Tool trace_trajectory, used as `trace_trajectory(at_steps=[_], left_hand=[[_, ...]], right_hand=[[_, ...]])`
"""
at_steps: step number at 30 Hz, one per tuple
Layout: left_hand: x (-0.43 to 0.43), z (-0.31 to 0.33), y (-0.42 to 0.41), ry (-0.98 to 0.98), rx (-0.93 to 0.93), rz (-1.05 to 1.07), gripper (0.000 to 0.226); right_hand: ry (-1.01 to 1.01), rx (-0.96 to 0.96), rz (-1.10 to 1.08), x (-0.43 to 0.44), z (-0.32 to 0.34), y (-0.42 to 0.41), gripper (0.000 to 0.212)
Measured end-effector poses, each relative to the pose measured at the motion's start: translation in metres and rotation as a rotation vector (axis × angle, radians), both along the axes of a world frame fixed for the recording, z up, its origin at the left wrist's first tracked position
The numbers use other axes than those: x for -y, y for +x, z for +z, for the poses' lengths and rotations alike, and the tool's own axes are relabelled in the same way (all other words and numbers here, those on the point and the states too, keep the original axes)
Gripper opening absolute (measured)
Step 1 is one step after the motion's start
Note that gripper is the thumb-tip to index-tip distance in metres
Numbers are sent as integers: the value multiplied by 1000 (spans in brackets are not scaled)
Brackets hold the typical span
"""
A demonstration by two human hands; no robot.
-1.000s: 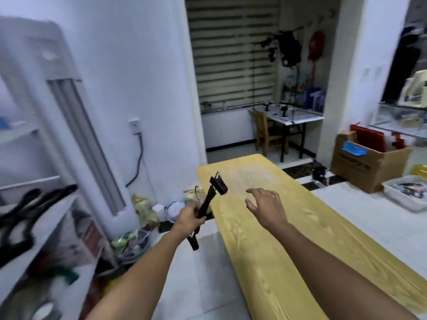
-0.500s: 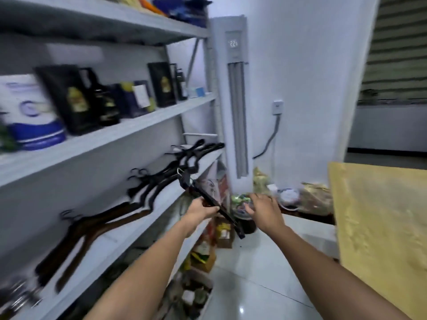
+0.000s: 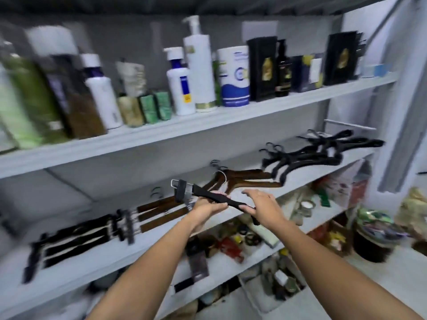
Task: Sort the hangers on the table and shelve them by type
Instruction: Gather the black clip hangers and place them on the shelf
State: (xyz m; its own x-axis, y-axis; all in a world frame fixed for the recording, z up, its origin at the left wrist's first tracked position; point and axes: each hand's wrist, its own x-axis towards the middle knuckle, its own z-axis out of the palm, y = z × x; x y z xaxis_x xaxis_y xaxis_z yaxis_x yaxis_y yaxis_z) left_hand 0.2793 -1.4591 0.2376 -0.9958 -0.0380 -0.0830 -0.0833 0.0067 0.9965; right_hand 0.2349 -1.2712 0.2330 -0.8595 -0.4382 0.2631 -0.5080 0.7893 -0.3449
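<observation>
I hold a black clip hanger [image 3: 209, 195] with both hands in front of the middle shelf [image 3: 129, 248]. My left hand [image 3: 206, 210] grips its bar from below. My right hand [image 3: 260, 206] grips the bar's right end. On the shelf lie four groups: black clip hangers [image 3: 76, 239] at the left, brown wooden clip hangers [image 3: 159, 210] beside them, brown wooden coat hangers [image 3: 245, 179] behind my hands, and black coat hangers [image 3: 318, 153] at the right.
The upper shelf [image 3: 184, 125] carries bottles, jars and dark boxes. The lower shelf [image 3: 231, 255] holds small clutter. A dark pot [image 3: 374, 241] and bags sit on the floor at the right, beside a white standing unit [image 3: 402, 112].
My view has swung left from the yellow table to face the shelving. The hanger, first in my left hand alone, is now held by both hands near the middle shelf.
</observation>
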Motion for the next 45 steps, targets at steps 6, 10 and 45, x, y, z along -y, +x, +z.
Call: trace_trajectory(at_steps=[6,10,45], left_hand=[[127,-10,72,50,6,106,25],[193,-13,113,39,-25,160,25],[462,-33,211,-780,148,708,30]], right_hand=[[27,85,219,143,-9,43,50],[-23,145,307,223,-12,72,51],[-181,259,586,505,-23,56,34]])
